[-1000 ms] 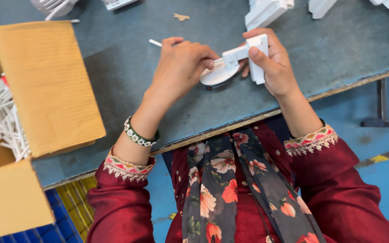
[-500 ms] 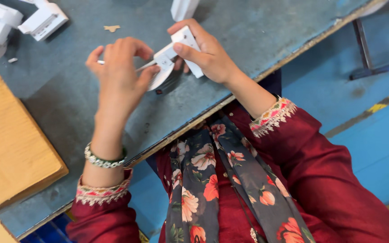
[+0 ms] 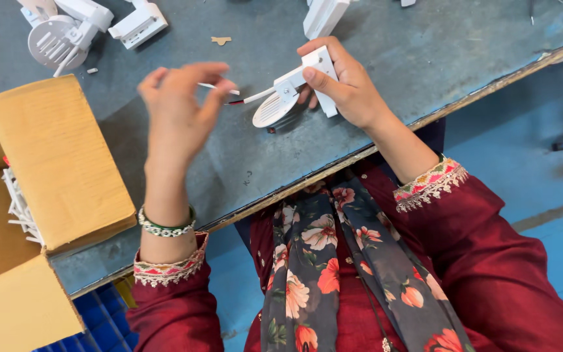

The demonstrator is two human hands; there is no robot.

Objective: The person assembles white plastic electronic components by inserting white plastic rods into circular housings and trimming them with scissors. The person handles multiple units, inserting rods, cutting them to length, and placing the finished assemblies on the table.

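An assembly workshop — grey workbench (image 3: 425, 58) strewn with white plastic parts (image 3: 66, 36), cardboard box (image 3: 53, 163) of more alongside.

White plastic part (image 3: 298, 91), grey-blue tabletop (image 3: 425, 52), tan cardboard box (image 3: 53, 156), maroon sleeves (image 3: 490, 221), dark floral scarf (image 3: 320, 261), green-white bangle (image 3: 166, 227)
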